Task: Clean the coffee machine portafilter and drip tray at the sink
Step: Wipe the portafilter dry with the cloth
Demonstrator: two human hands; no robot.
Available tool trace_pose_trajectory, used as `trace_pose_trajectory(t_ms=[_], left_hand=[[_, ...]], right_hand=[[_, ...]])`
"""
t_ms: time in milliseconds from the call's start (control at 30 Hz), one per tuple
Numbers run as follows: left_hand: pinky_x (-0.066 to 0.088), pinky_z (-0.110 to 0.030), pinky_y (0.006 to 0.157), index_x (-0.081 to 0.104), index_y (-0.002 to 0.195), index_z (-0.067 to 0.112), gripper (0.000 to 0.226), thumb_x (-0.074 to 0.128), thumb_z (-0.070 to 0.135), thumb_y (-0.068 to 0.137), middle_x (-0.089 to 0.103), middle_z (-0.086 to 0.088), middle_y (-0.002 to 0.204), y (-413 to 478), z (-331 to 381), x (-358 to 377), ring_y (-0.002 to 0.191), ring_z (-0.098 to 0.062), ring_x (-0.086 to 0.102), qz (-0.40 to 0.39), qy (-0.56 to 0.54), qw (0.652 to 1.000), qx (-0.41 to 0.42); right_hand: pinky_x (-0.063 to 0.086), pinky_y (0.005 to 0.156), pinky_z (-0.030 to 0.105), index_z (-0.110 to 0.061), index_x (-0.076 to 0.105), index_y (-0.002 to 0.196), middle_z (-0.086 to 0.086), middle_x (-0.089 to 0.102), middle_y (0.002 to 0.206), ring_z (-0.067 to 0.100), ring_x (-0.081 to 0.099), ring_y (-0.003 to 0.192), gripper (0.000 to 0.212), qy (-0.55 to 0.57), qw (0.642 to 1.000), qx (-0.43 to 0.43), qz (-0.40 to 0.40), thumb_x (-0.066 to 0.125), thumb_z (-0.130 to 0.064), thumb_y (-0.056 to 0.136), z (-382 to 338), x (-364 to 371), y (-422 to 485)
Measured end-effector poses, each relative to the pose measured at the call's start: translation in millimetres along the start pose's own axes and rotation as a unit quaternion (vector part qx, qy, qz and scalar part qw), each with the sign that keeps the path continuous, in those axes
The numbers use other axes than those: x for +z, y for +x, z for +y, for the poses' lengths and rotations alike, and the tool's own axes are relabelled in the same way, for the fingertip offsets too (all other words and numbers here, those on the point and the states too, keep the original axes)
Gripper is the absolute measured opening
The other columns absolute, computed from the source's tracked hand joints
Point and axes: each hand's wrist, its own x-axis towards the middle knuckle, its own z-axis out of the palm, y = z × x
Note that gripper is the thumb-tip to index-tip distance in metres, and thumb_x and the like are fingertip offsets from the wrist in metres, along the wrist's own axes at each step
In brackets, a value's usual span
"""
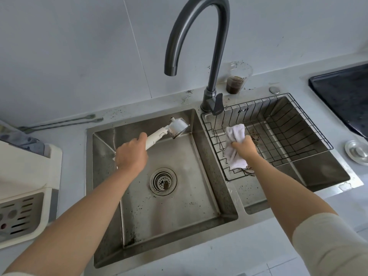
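Left hand (130, 151) gripping portafilter (169, 130) handle, right hand (244, 147) clutching cloth (235, 134)

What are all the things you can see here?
portafilter: 1, white handle, silver head, over the left basin
cloth: 1, white, over the rack
sink: 1, steel, two basins, speckled with dark bits
drain: 1, steel, left basin floor
faucet: 1, dark grey, behind the basins
rack: 1, black wire, in the right basin
cup: 1, clear with brown contents, beside the faucet
forks: 2, silver, counter at back left
coffee machine: 1, white, far left
plug: 1, silver, counter at right
stove: 1, black, far right
hands: 2; left grips the portafilter handle, right grips the cloth
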Motion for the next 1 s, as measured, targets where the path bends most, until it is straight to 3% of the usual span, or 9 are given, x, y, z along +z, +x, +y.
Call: trace_pose_trajectory(t_ms=[200,333,433,500,600,733,867,1000], left_hand=[[0.042,-0.033,0.054,0.046,0.102,0.008,0.017,0.054,0.01,0.088,0.066,-0.01,0.092,-6,6,-2,0.076,-0.034,0.065,0.023,-0.018,1.0,-0.003],[0.04,-0.033,0.057,0.046,0.105,0.007,0.017,0.051,0.01,0.089,0.066,-0.013,0.097,-14,10,-11,0.081,-0.035,0.065,0.022,-0.033,0.999,-0.006],[0.043,-0.034,0.061,0.045,0.103,0.009,0.017,0.051,0.011,0.087,0.064,-0.014,0.096,-16,13,-17,0.075,-0.032,0.058,-0.031,-0.094,0.995,-0.008],[0.045,-0.034,0.063,0.044,0.091,0.012,0.013,0.053,0.008,0.082,0.06,-0.011,0.09,-15,14,-19,0.073,-0.029,0.055,-0.088,-0.166,0.982,-0.009],[0.043,-0.028,0.053,0.044,0.08,0.012,0.019,0.058,0.0,0.076,0.051,-0.005,0.069,-17,20,-26,0.053,-0.022,0.05,-0.178,-0.35,0.919,-0.023],[0.036,-0.02,0.04,0.042,0.076,0.01,0.022,0.058,-0.006,0.077,0.044,-0.006,0.054,-26,27,-42,0.034,-0.013,0.041,-0.266,-0.554,0.785,-0.076],[0.037,-0.019,0.038,0.039,0.075,0.009,0.022,0.054,-0.007,0.079,0.044,-0.002,0.048,-26,32,-49,0.032,-0.011,0.039,-0.292,-0.653,0.688,-0.119],[0.037,-0.016,0.035,0.039,0.076,0.012,0.02,0.049,-0.003,0.084,0.045,0.002,0.044,-29,37,-53,0.03,-0.007,0.038,-0.34,-0.7,0.61,-0.149]], right_hand=[[0.046,0.09,0.038,-0.01,0.043,0.109,0.008,0.052,0.105,0.024,0.053,0.1,0.028,0.163,0.984,-0.069,-0.011,0.056,-0.006,0.085,-21,-15,-25],[0.047,0.09,0.039,-0.013,0.044,0.103,0.004,0.055,0.099,0.023,0.055,0.099,0.031,0.236,0.963,-0.114,-0.057,0.062,-0.003,0.08,-41,-18,-42],[0.048,0.096,0.045,-0.015,0.049,0.108,0.007,0.059,0.105,0.027,0.058,0.104,0.037,0.293,0.941,-0.128,-0.11,0.064,-0.001,0.078,-57,-15,-55],[0.048,0.096,0.045,-0.015,0.051,0.113,0.008,0.061,0.105,0.027,0.058,0.104,0.038,0.332,0.924,-0.125,-0.139,0.061,0.001,0.08,-66,-13,-63],[0.05,0.091,0.039,-0.015,0.053,0.116,0.009,0.062,0.108,0.025,0.059,0.103,0.036,0.372,0.903,-0.13,-0.175,0.053,0.003,0.085,-78,-13,-75],[0.049,0.087,0.032,-0.023,0.058,0.103,0.006,0.063,0.105,0.021,0.06,0.101,0.032,0.409,0.881,-0.124,-0.202,0.047,0.004,0.089,-86,-13,-86],[0.05,0.08,0.03,-0.019,0.051,0.121,0.006,0.063,0.105,0.02,0.061,0.098,0.038,0.423,0.866,-0.118,-0.238,0.043,0.002,0.091,-89,-8,-97],[0.049,0.088,0.035,-0.022,0.055,0.11,0.007,0.063,0.104,0.022,0.061,0.097,0.034,0.409,0.86,-0.131,-0.275,0.041,0.002,0.091,-97,6,-110]])
